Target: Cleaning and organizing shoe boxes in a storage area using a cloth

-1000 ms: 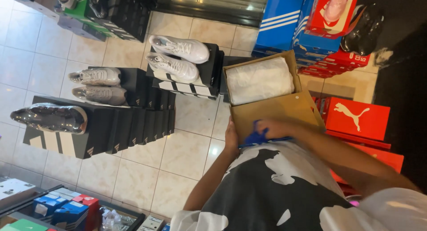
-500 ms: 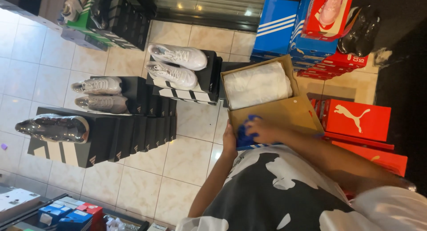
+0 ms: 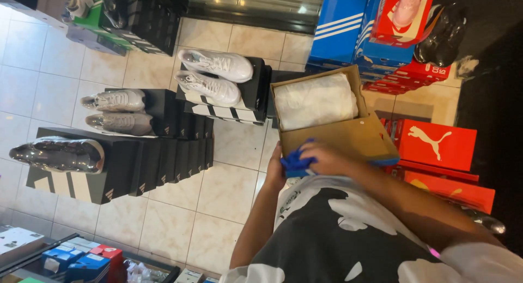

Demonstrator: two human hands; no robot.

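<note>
Open cardboard shoebox (image 3: 348,138), white tissue inside, held at the chest, near right of the black box stacks (image 3: 163,152). Tilted slightly since a moment ago. Right hand (image 3: 327,157) fingers pinching blue cloth (image 3: 296,162); left hand (image 3: 276,166) beneath, fingers hidden.

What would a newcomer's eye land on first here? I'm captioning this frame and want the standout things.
Most likely the open cardboard shoebox at centre, white wrapping paper filling it, with the left hand and right hand at its near edge around a blue cloth. To the left, pale shoes sit on stacked black boxes; bright red boxes and blue boxes are piled at right.
</note>
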